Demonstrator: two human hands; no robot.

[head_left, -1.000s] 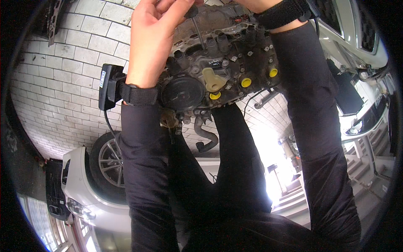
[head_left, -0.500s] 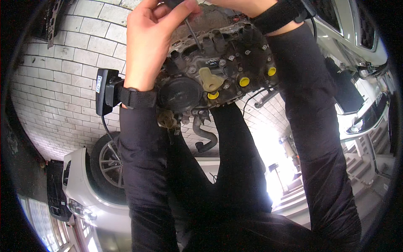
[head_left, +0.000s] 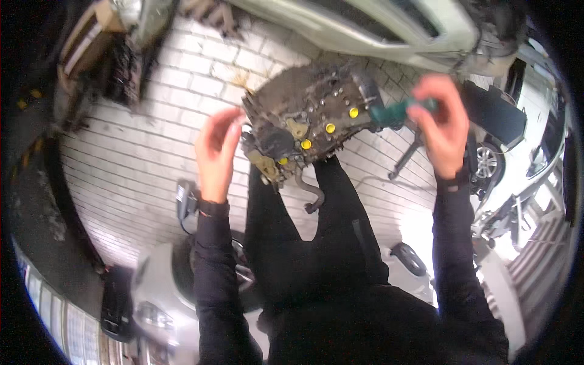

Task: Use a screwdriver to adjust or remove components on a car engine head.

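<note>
A dirty dark engine (head_left: 304, 109) with several yellow caps along its near side stands in front of me, above my legs. My left hand (head_left: 218, 152) is beside its left end, fingers curved and apart, with nothing seen in them. To the right of the engine, my right hand (head_left: 443, 121) closes round a green elongated object (head_left: 392, 114). Motion smears that object, so its exact kind is unclear; its far end reaches the engine's right end. A bent grey hose (head_left: 310, 193) hangs from the engine's near side.
A light-coloured car (head_left: 377, 30) stands beyond the engine, and a white car (head_left: 155, 298) is at lower left. Dark car parts (head_left: 125, 67) lie at upper left. A dark flat panel (head_left: 496, 112) is on the right. Pale tiles (head_left: 152, 164) cover the floor.
The view has shifted, showing more beyond the engine. My left hand has left the thin dark-handled rod over the engine and is empty. My right hand is now right of the engine with the green object.
</note>
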